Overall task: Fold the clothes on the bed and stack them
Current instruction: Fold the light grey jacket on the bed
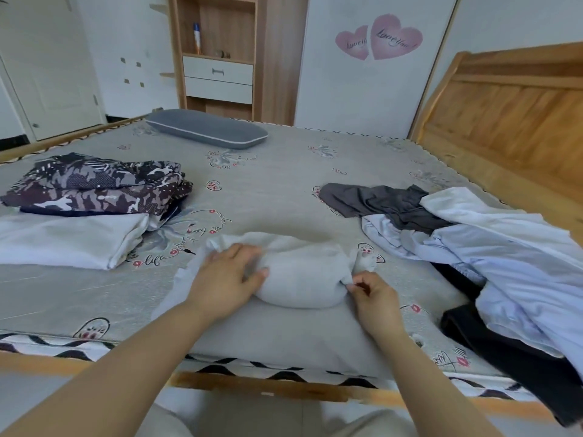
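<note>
Pale grey soft cloth bundle lay mid-bed, the left hand resting flat on it, the right hand pinching its end. Folded camouflage and white garments sat stacked left; a rumpled blue, grey and black heap remained unfolded right.

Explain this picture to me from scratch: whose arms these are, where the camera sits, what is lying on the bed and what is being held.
There is no machine here. The one picture comes from a camera worn on a person's head, looking forward and down, so the two arms are the wearer's own. The left hand rests with spread fingers on a pale garment bunched on the bed. The right hand pinches that garment's right end. To the left lie a folded white cloth and, behind it, a folded camouflage-patterned stack. To the right is an unfolded heap: a dark grey garment, light blue clothes and something black underneath. A grey pillow lies at the far side.
</note>
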